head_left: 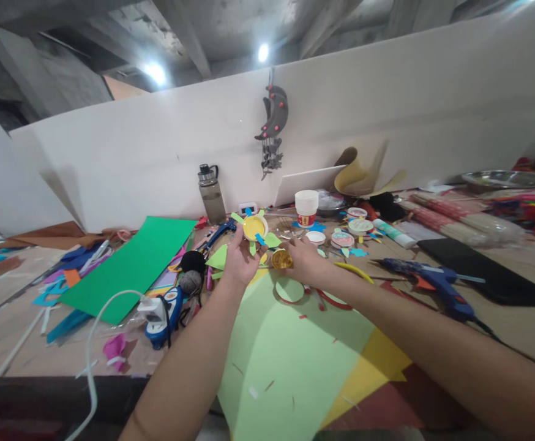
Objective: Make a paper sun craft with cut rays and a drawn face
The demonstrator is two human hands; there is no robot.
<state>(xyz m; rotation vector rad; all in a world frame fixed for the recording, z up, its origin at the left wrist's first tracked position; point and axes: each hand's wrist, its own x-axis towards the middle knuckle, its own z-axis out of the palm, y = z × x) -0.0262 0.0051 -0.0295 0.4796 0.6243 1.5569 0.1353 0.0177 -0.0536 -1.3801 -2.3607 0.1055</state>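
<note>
My left hand (242, 260) is closed on a round paper craft piece (254, 228), raised above the table. It has a yellow centre, a pale rim, and blue and green paper tabs sticking out around it. To its right, my right hand (305, 260) grips a round, shiny gold-coloured item (281, 259) whose exact kind I cannot make out. The fingers of this hand are partly hidden behind its back. Below both hands lies a large light green paper sheet (290, 355), with a pale green disc (289, 290) near its top edge.
A blue hot glue gun (437, 285) and a black slab (488, 269) lie right. White paper cups (306, 205) and decorated discs (342, 239) stand behind my right hand. At left are green card (134, 266), a power strip (164, 318) with a white cable, and a bottle (211, 195).
</note>
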